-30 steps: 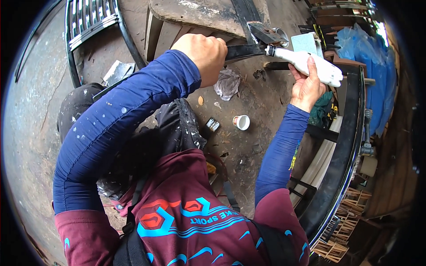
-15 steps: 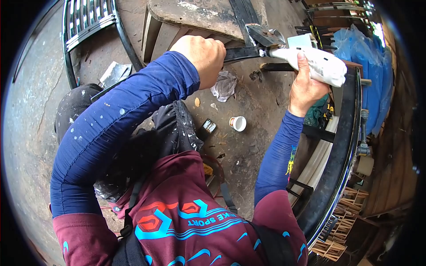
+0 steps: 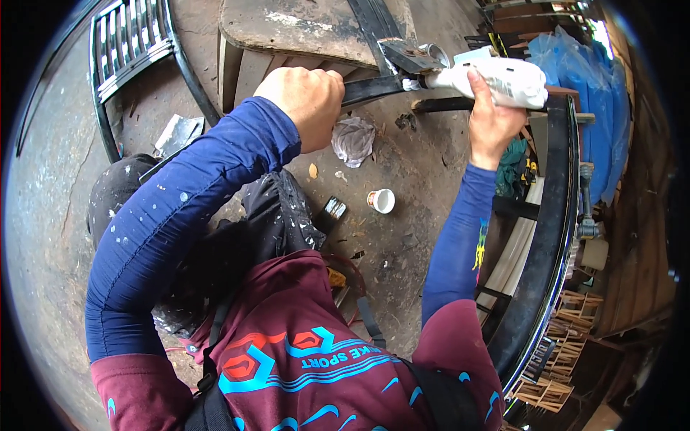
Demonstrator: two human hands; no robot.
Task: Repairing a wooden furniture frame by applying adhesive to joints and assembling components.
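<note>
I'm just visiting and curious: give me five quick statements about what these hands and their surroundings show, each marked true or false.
1. The right hand holds a white bottle. True.
2. The left hand grips a paintbrush. False: it is closed on a black bar.
3. A crumpled pale cloth lies on the floor. True.
4. The bottle's narrow end points to the person's right. False: it points left, toward the bar.
5. Both forearm sleeves are mostly blue. True.
</note>
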